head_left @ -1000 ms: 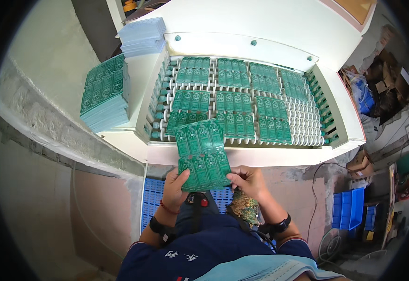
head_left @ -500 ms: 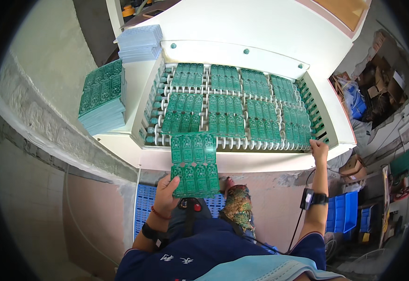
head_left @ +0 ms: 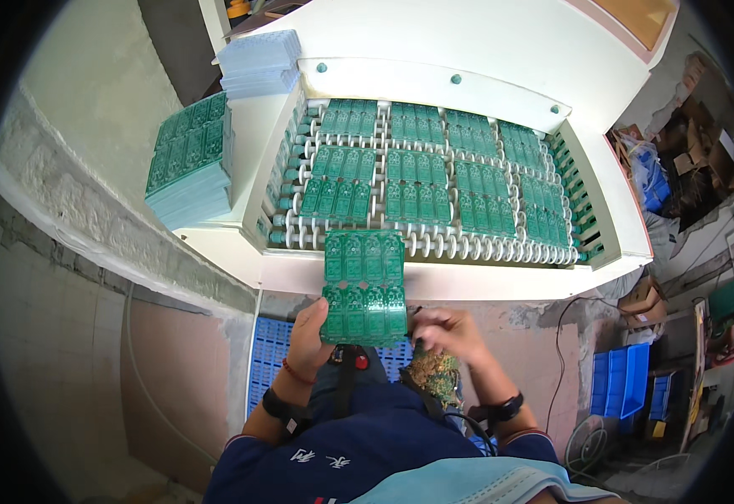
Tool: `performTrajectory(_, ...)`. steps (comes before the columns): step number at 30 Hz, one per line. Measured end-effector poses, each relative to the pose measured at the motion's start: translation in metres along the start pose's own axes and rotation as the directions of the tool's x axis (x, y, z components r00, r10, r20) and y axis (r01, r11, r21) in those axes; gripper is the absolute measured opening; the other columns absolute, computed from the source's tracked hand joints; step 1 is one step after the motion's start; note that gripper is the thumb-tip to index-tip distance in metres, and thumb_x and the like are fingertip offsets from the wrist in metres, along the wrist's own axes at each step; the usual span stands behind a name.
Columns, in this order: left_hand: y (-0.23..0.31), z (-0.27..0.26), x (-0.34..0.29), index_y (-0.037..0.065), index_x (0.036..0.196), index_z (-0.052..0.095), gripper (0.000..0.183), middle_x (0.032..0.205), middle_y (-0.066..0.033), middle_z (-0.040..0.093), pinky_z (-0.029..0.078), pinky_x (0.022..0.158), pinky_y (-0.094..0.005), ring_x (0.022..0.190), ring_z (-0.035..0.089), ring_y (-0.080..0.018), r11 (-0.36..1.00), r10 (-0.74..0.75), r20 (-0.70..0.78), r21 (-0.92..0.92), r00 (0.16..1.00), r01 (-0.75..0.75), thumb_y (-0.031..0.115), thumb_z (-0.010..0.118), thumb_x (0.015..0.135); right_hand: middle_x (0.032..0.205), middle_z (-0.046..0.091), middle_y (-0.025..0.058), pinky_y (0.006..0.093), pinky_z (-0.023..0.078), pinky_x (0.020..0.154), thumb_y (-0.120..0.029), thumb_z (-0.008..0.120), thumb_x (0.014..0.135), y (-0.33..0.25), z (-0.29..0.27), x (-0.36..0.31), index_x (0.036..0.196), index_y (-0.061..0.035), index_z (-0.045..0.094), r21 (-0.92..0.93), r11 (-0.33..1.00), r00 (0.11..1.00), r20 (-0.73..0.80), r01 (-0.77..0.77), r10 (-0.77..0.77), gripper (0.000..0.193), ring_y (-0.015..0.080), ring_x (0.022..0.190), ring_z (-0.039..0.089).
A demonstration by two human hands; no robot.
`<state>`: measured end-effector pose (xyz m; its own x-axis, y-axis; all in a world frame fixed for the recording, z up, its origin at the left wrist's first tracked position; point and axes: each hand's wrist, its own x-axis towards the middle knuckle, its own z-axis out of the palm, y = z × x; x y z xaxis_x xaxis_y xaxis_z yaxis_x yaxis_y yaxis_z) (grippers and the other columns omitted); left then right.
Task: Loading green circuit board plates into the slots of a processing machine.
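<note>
My left hand (head_left: 306, 336) grips a green printed circuit board (head_left: 364, 286) by its lower left edge, thumb on top; whether more boards lie beneath cannot be made out. Just right of that board is my right hand (head_left: 449, 333), slightly blurred, its fingers loosely bent and apart with nothing visible in them. Beyond, rows of similar green boards (head_left: 417, 172) lie flat on a roller conveyor (head_left: 459, 245) with white wheels. The held board's far edge overlaps the view of the machine's front rim (head_left: 484, 281).
A tall stack of green boards (head_left: 186, 155) stands left of the conveyor, with a pale bluish stack (head_left: 258, 63) behind it. The white machine cover (head_left: 459, 34) rises at the back. Blue crates (head_left: 619, 380) and cardboard boxes (head_left: 642, 298) sit at right.
My right hand has moved from the conveyor's front right corner back to beside the held board. The boards on the rollers have shifted away from me. My left hand still holds its board.
</note>
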<state>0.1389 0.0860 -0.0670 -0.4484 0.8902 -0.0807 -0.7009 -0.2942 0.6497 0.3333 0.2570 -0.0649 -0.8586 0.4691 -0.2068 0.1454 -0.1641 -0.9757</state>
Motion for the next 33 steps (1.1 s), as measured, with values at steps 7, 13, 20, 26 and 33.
performTrajectory(7,-0.007,-0.018,0.0,-0.009,0.118,0.043,0.038,0.114,-0.0176,0.054,0.045,0.088,-0.0389,0.103,0.055,-0.0267,0.997,0.028,-0.026,-0.068,0.999,-0.03,0.019,0.031,0.096,0.065,0.06,0.0046,0.0212,0.045,0.043,-0.013,0.057,0.087,0.019,0.037,0.018,0.086,0.0003,0.059,0.203,0.979,1.0,-0.012,-0.019,0.022,0.014,0.0088,0.05,0.056)
performTrajectory(13,-0.011,-0.028,-0.016,-0.009,0.117,0.043,0.036,0.114,-0.0207,0.054,0.049,0.085,-0.0444,0.103,0.056,-0.0319,0.988,-0.113,-0.027,-0.111,0.993,0.109,0.017,0.032,0.096,0.067,0.061,0.0055,0.0212,0.046,0.044,-0.012,0.057,0.087,0.032,0.032,0.025,0.086,0.0021,0.06,0.217,0.976,0.999,-0.054,0.003,0.009,0.014,0.0089,0.05,0.056)
performTrajectory(20,-0.007,-0.031,-0.018,-0.009,0.113,0.047,0.033,0.108,-0.0213,0.057,0.051,0.081,-0.0445,0.099,0.058,-0.0331,0.997,-0.072,-0.086,-0.042,0.994,0.069,0.016,0.034,0.095,0.069,0.063,0.0083,0.021,0.045,0.044,-0.01,0.056,0.086,0.022,0.021,0.015,0.088,0.0025,0.06,0.197,0.98,0.974,-0.222,0.0,0.044,0.013,0.0102,0.049,0.055)
performTrajectory(26,0.013,-0.049,-0.016,-0.008,0.106,0.051,0.03,0.099,-0.0207,0.061,0.054,0.074,-0.0424,0.089,0.063,-0.0313,1.0,0.02,-0.157,0.006,0.987,-0.019,0.016,0.039,0.094,0.065,0.061,0.0077,0.0216,0.043,0.038,-0.008,0.055,0.086,0.025,-0.014,-0.012,0.085,0.0015,0.06,0.28,0.958,0.936,-0.348,0.054,0.048,0.011,0.01,0.044,0.053)
performTrajectory(33,0.032,-0.051,0.002,-0.008,0.102,0.054,0.029,0.095,-0.0215,0.062,0.056,0.069,-0.0412,0.084,0.064,-0.0306,0.994,0.061,-0.203,0.104,0.977,-0.041,0.016,0.04,0.093,0.066,0.061,0.0082,0.0214,0.043,0.038,-0.008,0.055,0.086,0.025,-0.023,-0.006,0.084,0.0024,0.06,0.33,0.935,0.92,-0.392,0.129,0.011,0.011,0.011,0.045,0.054)
